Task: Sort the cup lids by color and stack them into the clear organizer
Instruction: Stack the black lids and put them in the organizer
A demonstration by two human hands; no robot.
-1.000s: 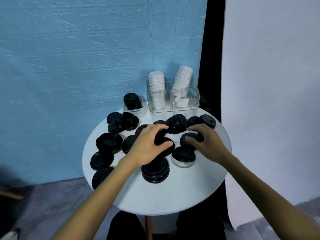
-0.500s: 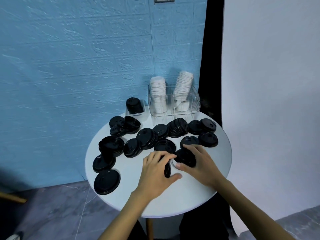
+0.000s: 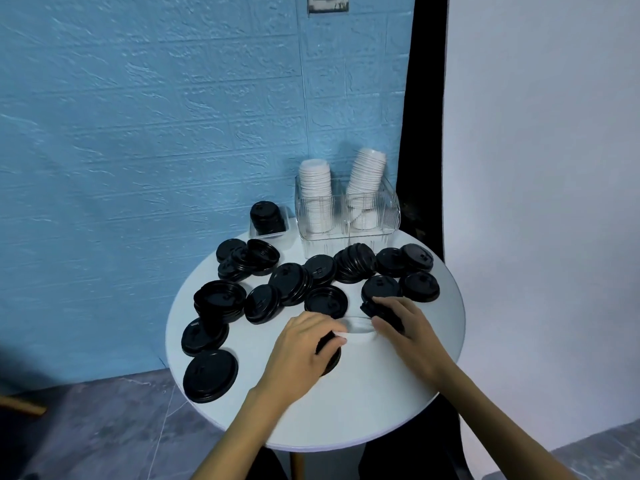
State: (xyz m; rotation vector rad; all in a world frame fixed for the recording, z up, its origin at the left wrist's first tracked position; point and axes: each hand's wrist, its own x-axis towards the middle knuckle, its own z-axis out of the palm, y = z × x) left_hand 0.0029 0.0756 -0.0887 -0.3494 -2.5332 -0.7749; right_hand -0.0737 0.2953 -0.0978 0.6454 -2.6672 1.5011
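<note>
Several black cup lids (image 3: 325,301) lie spread over the round white table (image 3: 363,410), singly and in short stacks. My left hand (image 3: 301,355) grips a stack of black lids (image 3: 330,355) near the table's middle. My right hand (image 3: 403,327) holds another small stack of black lids (image 3: 379,311) just to the right. A white lid (image 3: 358,329) lies flat on the table between my two hands. The clear organizer (image 3: 346,220) stands at the table's back edge with two tall stacks of white lids (image 3: 315,188) in it.
A small clear tray (image 3: 268,230) with a stack of black lids sits left of the organizer. A blue textured wall (image 3: 156,133) rises behind the table, a white panel (image 3: 536,168) to the right. Grey floor (image 3: 86,427) lies below on the left.
Both hands have drawn back from the far lids toward me, each carrying black lids. A white lid now shows bare on the table between them. The camera has tilted up.
</note>
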